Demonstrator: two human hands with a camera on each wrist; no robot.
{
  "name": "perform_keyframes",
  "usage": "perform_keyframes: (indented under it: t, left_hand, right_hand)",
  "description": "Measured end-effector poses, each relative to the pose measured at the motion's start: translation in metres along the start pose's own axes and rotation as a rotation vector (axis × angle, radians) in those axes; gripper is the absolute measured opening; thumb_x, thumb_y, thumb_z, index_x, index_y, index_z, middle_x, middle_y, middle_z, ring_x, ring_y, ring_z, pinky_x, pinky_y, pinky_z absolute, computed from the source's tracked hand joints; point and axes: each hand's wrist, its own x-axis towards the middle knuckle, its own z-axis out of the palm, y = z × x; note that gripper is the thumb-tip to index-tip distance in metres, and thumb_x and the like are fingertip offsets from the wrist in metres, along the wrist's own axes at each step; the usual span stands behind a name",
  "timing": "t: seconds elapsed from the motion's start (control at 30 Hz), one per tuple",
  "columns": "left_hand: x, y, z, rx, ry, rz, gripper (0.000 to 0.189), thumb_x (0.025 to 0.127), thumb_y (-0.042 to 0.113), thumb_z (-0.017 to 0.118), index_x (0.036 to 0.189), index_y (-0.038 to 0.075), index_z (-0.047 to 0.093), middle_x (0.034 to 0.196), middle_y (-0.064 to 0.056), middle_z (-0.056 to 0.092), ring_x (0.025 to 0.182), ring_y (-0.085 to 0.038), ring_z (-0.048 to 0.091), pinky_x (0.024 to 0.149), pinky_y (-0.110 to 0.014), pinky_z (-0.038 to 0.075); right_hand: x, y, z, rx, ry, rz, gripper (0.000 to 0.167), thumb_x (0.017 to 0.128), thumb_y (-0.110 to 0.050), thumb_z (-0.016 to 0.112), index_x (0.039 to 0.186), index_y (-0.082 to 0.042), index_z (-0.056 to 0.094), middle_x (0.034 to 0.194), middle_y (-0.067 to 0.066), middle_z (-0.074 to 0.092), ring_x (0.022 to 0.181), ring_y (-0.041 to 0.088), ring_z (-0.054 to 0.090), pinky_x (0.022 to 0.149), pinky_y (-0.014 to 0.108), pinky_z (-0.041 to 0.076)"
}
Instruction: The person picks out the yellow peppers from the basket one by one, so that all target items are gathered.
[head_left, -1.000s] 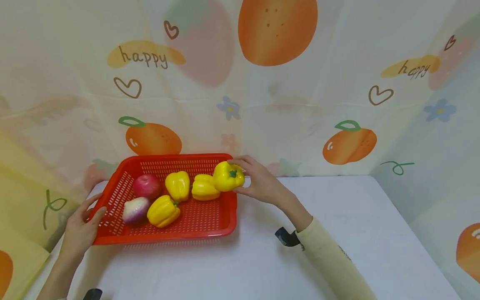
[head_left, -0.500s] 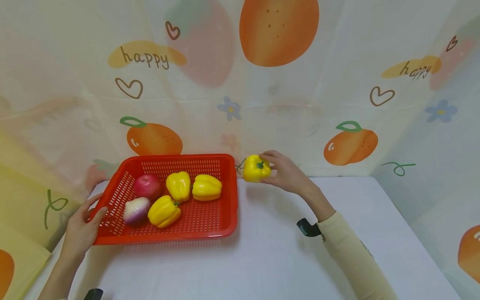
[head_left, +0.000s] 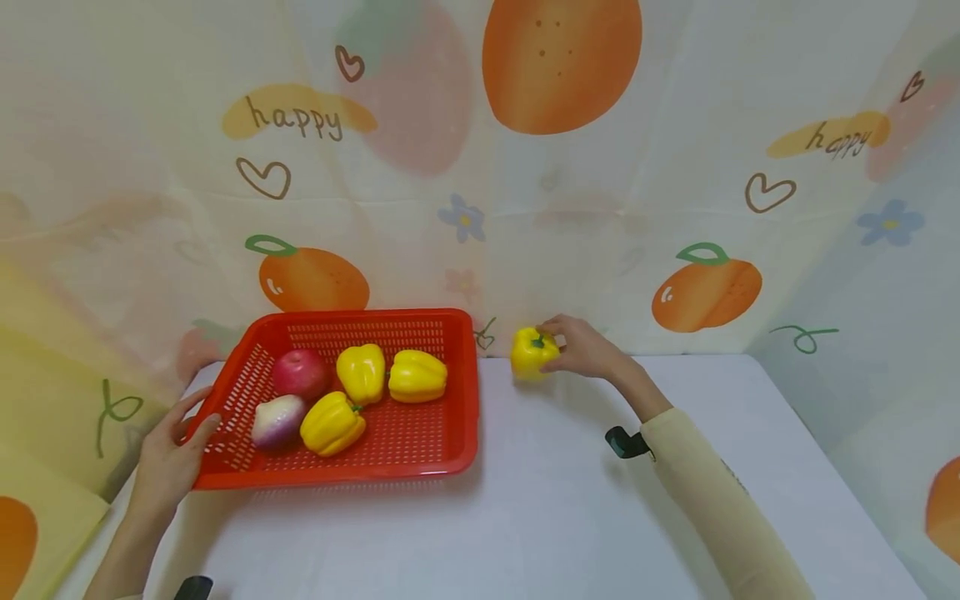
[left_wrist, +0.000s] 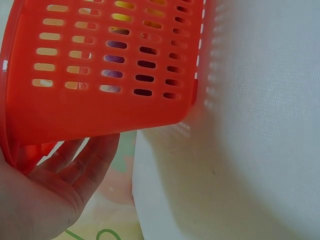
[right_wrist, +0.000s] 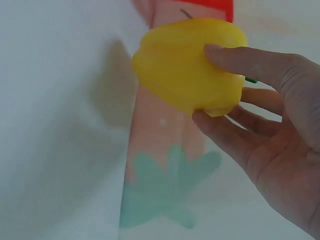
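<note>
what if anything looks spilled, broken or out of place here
Nothing stands out. I see no spill or damage: the red basket looks whole where visible, and the one yellow pepper outside it is held in the right hand.

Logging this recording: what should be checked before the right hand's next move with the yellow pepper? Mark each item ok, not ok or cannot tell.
1. Grip on the pepper: ok; the right hand pinches the yellow pepper between thumb and fingers.
2. Pepper outside the red basket: ok; a gap shows between them.
3. Basket steadied: ok; the left hand grips its left end.
4. Pepper resting on the white table: cannot tell; contact underneath is unclear.
5. Right hand free for another item: not ok; it holds the pepper.
</note>
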Motion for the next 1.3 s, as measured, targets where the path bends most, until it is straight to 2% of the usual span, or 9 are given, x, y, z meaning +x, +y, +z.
perform_keyframes:
  t: [0.23, 0.43, 0.8, 1.03, 1.3]
  left_hand:
    - [0.001, -0.001, 0.001, 0.002, -0.003, -0.002, 0.059, 0.102, 0.038, 0.047, 0.154, 0.016, 0.031, 0.133, -0.039, 0.045, 0.072, 0.008, 0.052, 0.059, -0.021, 0.054]
    - [0.002, -0.002, 0.001, -0.021, -0.008, -0.016, 0.059, 0.102, 0.038, 0.047, 0.155, 0.018, 0.030, 0.135, -0.039, 0.043, 0.072, 0.010, 0.051, 0.059, -0.020, 0.054]
    - [0.000, -0.001, 0.002, -0.016, 0.006, 0.005, 0.058, 0.102, 0.038, 0.047, 0.154, 0.016, 0.031, 0.134, -0.038, 0.045, 0.072, 0.009, 0.053, 0.059, -0.020, 0.053]
    - [0.000, 0.000, 0.003, -0.020, 0.010, 0.003, 0.058, 0.102, 0.037, 0.047, 0.154, 0.017, 0.032, 0.132, -0.038, 0.046, 0.072, 0.006, 0.056, 0.058, -0.022, 0.054]
    - [0.001, 0.000, 0.002, -0.022, 0.020, 0.015, 0.056, 0.102, 0.036, 0.048, 0.153, 0.018, 0.034, 0.131, -0.038, 0.046, 0.072, 0.007, 0.055, 0.058, -0.022, 0.054]
  right_hand:
    - [0.003, 0.010, 0.002, -0.038, -0.066, 0.059, 0.059, 0.081, -0.009, 0.079, 0.132, 0.008, 0.055, 0.135, 0.024, 0.053, 0.125, 0.039, 0.048, 0.105, 0.051, 0.041]
    - [0.004, 0.010, 0.003, -0.024, -0.071, 0.088, 0.061, 0.082, -0.010, 0.079, 0.135, 0.005, 0.053, 0.139, 0.022, 0.051, 0.127, 0.038, 0.045, 0.107, 0.051, 0.038]
    - [0.000, 0.008, 0.001, -0.036, -0.087, 0.058, 0.065, 0.083, -0.010, 0.078, 0.139, 0.004, 0.049, 0.139, 0.022, 0.050, 0.126, 0.039, 0.047, 0.104, 0.051, 0.042]
    - [-0.004, 0.013, 0.000, -0.011, -0.080, 0.067, 0.064, 0.083, -0.013, 0.079, 0.139, 0.000, 0.051, 0.138, 0.019, 0.051, 0.126, 0.038, 0.047, 0.103, 0.051, 0.043]
    - [-0.009, 0.007, -0.011, -0.012, -0.069, 0.061, 0.066, 0.085, -0.015, 0.077, 0.142, 0.000, 0.047, 0.143, 0.020, 0.046, 0.128, 0.039, 0.044, 0.102, 0.052, 0.044]
